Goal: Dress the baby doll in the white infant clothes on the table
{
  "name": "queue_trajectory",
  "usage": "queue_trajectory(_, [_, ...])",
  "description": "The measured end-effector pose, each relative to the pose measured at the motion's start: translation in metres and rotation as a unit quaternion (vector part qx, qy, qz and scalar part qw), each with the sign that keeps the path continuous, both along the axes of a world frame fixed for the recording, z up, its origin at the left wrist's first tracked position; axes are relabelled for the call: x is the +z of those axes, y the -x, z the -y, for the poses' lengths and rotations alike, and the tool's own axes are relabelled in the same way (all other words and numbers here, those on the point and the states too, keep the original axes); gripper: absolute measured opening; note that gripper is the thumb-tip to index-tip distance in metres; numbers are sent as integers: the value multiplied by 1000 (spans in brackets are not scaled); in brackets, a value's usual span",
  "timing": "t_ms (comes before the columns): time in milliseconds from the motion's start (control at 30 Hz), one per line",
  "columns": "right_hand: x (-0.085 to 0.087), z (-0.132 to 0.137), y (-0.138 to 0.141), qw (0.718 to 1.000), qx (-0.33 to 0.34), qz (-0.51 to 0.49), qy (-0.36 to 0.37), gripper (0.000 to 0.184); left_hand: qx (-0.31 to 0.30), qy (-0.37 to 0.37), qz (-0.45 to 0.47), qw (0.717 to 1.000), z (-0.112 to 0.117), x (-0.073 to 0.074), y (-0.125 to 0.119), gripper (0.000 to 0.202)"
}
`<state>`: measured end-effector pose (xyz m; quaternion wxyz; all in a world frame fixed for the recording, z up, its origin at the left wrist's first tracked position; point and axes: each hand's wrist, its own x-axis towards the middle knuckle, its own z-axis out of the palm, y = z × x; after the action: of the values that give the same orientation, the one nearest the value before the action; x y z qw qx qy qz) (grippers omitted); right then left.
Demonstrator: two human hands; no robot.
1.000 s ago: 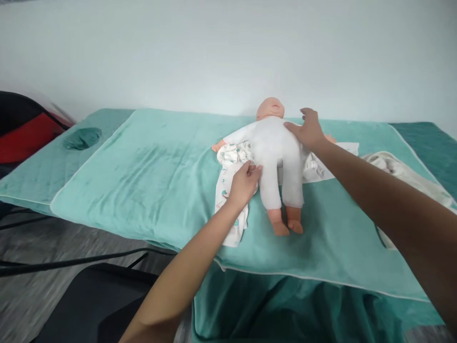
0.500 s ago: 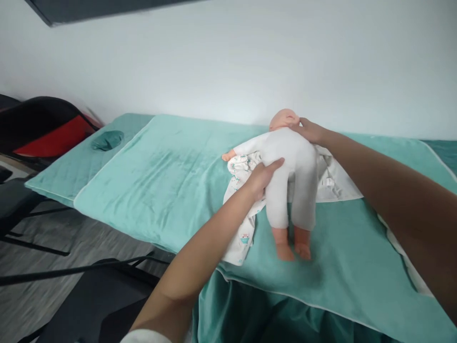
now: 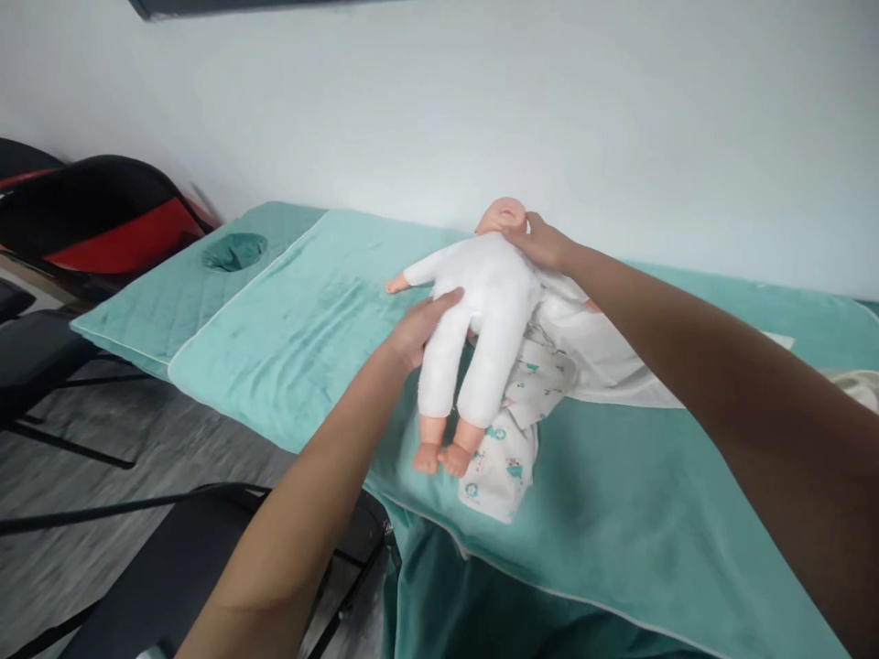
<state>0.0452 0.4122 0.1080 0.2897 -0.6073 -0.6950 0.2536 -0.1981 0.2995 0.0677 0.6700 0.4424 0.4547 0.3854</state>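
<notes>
A baby doll (image 3: 487,275) with a white cloth body and bare plastic feet is held over the bed, its head toward the wall. My left hand (image 3: 418,329) grips its hip and upper leg from the left, thumb on top and the other fingers underneath. At the neck and the side of the head, my right hand (image 3: 542,243) is closed round the doll; most of its fingers are hidden. Printed baby clothes (image 3: 504,458) lie partly under the doll's legs, and a plain white cloth (image 3: 611,361) spreads to the right, partly behind my right forearm.
The bed has a teal cover (image 3: 288,339) and a face hole (image 3: 234,252) at its left end. Black folding chairs (image 3: 157,567) stand along the near left side. A red and black chair (image 3: 124,229) is beyond. The white wall (image 3: 439,110) borders the far side.
Both hands have carried the doll to the left, off the middle of the printed clothes, which now show to the right of its legs. The camera view has shifted slightly.
</notes>
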Motion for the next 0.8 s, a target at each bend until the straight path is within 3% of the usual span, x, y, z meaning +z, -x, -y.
queue_trajectory(167, [-22,-50,46,999,30,16,17,85,12,-21,-53,998,-34,-17,48,48])
queue_trajectory(267, [-33,-74,67,999,35,12,12,85,18,4,-47,999,-52,-23,69,52])
queue_trajectory(467, [-49,-88,83,999,35,2,-5,79,2,6,-81,997,-69,-26,87,54])
queue_trajectory(533, [-54,-77,78,999,22,13,-21,77,-9,5,-83,996,-66,-27,87,57])
queue_trajectory(600, [-56,-54,68,994,15,58,-87,71,2,5,-87,996,-61,-28,87,61])
queue_trajectory(667, [-55,-21,56,975,46,130,-174,58,58,-12,-144,988,-53,-27,86,60])
queue_trajectory(733, [-54,19,43,950,127,199,-205,41,153,-69,-257,952,-44,-24,83,53])
queue_trajectory(800, [-54,61,31,933,212,252,-147,26,233,-171,-365,885,-32,-18,75,44])
